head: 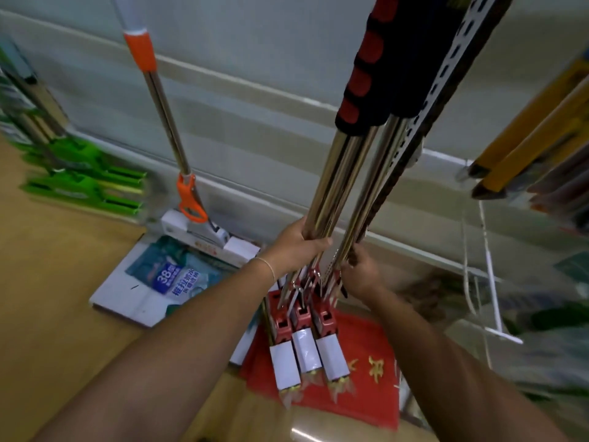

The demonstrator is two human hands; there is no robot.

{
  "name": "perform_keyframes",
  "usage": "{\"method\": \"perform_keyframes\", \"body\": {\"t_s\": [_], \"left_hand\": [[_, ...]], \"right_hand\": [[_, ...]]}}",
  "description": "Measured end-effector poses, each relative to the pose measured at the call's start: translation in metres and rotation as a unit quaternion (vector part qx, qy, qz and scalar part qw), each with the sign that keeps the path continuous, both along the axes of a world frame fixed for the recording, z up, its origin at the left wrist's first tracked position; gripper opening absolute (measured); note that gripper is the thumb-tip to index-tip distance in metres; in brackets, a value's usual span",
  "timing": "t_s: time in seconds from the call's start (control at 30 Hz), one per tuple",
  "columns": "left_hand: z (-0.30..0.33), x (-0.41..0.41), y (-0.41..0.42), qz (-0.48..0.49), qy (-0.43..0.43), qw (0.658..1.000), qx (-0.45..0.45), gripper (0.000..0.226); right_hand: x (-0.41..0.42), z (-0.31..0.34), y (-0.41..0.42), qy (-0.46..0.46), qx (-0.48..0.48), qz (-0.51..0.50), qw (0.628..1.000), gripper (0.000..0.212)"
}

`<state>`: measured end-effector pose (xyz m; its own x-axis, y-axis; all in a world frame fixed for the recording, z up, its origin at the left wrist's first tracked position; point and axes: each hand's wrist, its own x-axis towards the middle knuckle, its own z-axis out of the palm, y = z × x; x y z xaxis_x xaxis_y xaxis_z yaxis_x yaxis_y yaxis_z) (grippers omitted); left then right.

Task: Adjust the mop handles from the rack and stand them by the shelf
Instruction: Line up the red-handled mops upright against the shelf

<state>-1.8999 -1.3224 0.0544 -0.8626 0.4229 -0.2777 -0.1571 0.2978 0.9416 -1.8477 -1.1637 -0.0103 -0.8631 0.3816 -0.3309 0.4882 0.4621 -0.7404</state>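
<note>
A bundle of shiny steel mop handles [338, 173] with black-and-red foam grips [363, 68] stands upright at centre. Their red heads with white sleeves [306, 349] rest on a red mat [369, 378]. My left hand [299, 247] is wrapped around the left handles low down. My right hand [360, 272] grips the right handles just beside it, close to a perforated shelf upright [446, 74]. The fingers of both hands are partly hidden behind the poles.
An orange-trimmed mop [165, 122] leans on the pale wall at left, its head on a packaged box [153, 282]. Green mops [79, 183] stand far left. Yellow and dark poles [535, 148] jut in at right. White wire rack [490, 282] lower right.
</note>
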Motion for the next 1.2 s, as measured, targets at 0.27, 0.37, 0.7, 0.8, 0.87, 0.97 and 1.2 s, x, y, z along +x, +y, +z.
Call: {"method": "perform_keyframes", "body": {"t_s": [0.27,0.37,0.7,0.8,0.87,0.97,1.2], "left_hand": [[-0.035,-0.009,0.003,-0.026,0.016,0.999,0.016,0.042],[-0.043,-0.009,0.002,-0.026,0.016,1.0,0.004,0.054],[-0.044,0.007,-0.008,-0.053,0.011,0.999,0.008,0.043],[-0.041,0.013,-0.014,-0.079,0.003,0.997,0.019,0.039],[-0.038,0.018,-0.017,-0.094,-0.003,0.995,0.022,0.037],[-0.038,0.026,-0.019,-0.084,0.01,0.996,0.031,0.037],[-0.046,0.039,-0.029,-0.035,0.013,0.998,0.056,0.022]], "right_hand": [[-0.003,-0.055,0.012,-0.066,0.08,0.084,0.991,0.037],[0.001,-0.064,0.014,-0.054,0.093,0.101,0.989,0.047],[0.023,-0.065,0.027,-0.028,0.15,0.187,0.97,0.022],[0.031,-0.065,0.031,-0.012,0.147,0.198,0.969,0.022],[0.035,-0.066,0.033,-0.009,0.14,0.196,0.97,0.025],[0.039,-0.065,0.034,0.012,0.127,0.194,0.973,0.027],[0.046,-0.061,0.037,0.035,0.137,0.198,0.97,0.02]]}}
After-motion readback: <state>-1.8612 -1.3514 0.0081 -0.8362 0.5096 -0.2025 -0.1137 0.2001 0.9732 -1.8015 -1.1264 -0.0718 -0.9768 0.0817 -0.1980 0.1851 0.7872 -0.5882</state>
